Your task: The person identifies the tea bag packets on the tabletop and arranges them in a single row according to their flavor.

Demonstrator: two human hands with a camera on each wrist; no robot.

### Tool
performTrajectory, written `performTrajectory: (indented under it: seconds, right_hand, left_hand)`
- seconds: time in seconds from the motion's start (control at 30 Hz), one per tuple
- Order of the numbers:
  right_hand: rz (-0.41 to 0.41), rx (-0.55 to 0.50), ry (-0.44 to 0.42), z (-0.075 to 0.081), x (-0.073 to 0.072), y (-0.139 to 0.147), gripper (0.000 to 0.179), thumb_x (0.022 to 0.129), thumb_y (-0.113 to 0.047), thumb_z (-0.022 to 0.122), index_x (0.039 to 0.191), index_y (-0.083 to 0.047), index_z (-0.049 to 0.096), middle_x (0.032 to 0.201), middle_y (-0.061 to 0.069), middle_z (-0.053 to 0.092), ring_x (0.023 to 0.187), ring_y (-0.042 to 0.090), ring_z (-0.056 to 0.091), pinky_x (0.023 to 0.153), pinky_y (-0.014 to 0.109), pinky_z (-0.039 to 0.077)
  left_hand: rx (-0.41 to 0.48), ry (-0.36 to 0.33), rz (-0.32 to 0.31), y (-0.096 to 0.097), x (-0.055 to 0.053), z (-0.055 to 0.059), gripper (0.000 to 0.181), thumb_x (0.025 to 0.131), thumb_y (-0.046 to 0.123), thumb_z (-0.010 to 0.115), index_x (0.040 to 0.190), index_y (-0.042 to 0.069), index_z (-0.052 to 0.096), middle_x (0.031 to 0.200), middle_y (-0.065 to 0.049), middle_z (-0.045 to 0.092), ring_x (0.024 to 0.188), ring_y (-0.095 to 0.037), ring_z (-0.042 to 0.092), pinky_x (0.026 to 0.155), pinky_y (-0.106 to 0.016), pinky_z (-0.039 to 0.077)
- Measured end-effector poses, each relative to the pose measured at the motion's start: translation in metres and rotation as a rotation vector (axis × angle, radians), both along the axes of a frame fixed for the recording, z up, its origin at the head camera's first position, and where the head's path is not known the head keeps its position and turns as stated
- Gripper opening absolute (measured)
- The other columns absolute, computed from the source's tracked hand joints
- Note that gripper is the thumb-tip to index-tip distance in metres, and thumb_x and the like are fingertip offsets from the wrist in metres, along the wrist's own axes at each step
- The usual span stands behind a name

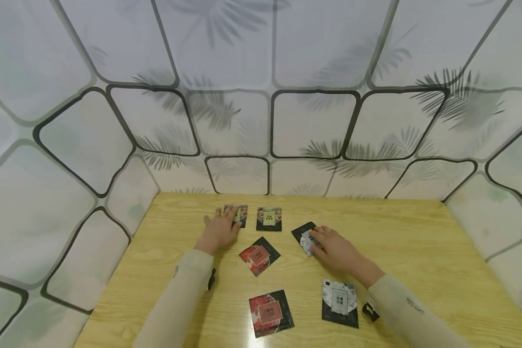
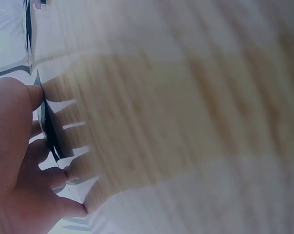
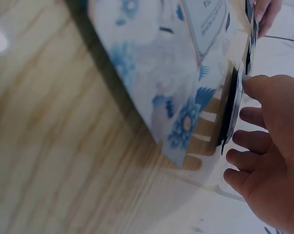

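My left hand (image 1: 219, 231) lies over a dark square packet (image 1: 243, 210) with a food picture, at the back left of the table. Its fingers are spread and fairly straight across the packet, and in the left wrist view the thumb meets the packet's near edge. My right hand (image 1: 337, 249) rests on a black packet with a white-and-blue flower print (image 1: 305, 239), tilted at an angle. In the right wrist view that hand's thumb (image 3: 256, 87) touches the packet's near edge, with the other fingers extended alongside. The hands cover part of both packets.
A matching food-picture packet (image 1: 269, 219) lies between the hands. Two red-and-black packets (image 1: 259, 256) lie nearer, one behind the other. Another white-and-blue packet (image 1: 340, 303) sits below my right forearm. A patterned curtain (image 1: 313, 125) walls the wooden table (image 1: 417, 241).
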State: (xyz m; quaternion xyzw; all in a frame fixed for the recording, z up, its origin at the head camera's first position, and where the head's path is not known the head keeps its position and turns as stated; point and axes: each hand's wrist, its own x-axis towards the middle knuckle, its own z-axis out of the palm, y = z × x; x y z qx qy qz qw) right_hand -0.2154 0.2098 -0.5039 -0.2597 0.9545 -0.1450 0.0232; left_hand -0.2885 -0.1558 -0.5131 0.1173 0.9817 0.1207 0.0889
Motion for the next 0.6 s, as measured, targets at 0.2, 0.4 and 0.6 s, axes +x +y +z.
performTrajectory:
  seconds: [0.2,0.4,0.6]
  right_hand:
    - [-0.014,0.002,-0.043,-0.0001,0.0011,-0.0035,0.057,0.109,-0.031,0.059,0.153,0.004,0.051,0.158,0.031,0.048,0.148,0.053,0.042,0.122,0.066,0.036]
    - [-0.03,0.012,-0.054,0.0005,0.0022,-0.0064,0.06,0.109,-0.034,0.059,0.154,0.005,0.05,0.158,0.031,0.047,0.149,0.053,0.041,0.122,0.065,0.036]
    - [-0.032,0.003,-0.07,-0.0035,0.0003,-0.0065,0.066,0.108,-0.04,0.059,0.155,0.005,0.048,0.159,0.032,0.046,0.151,0.053,0.039,0.123,0.065,0.034]
  left_hand:
    - [0.004,0.002,-0.001,-0.0005,0.0,-0.0004,0.065,0.114,0.044,0.039,0.17,0.013,0.023,0.176,-0.014,0.021,0.161,-0.05,0.017,0.119,-0.084,0.014]
    - [-0.003,0.007,-0.003,0.0001,-0.0004,0.0,0.065,0.114,0.044,0.038,0.17,0.013,0.023,0.176,-0.013,0.022,0.161,-0.05,0.017,0.119,-0.084,0.014]
    - [0.004,0.001,0.002,-0.0003,-0.0003,0.0,0.065,0.114,0.044,0.039,0.17,0.013,0.024,0.176,-0.013,0.022,0.161,-0.05,0.017,0.119,-0.084,0.014]
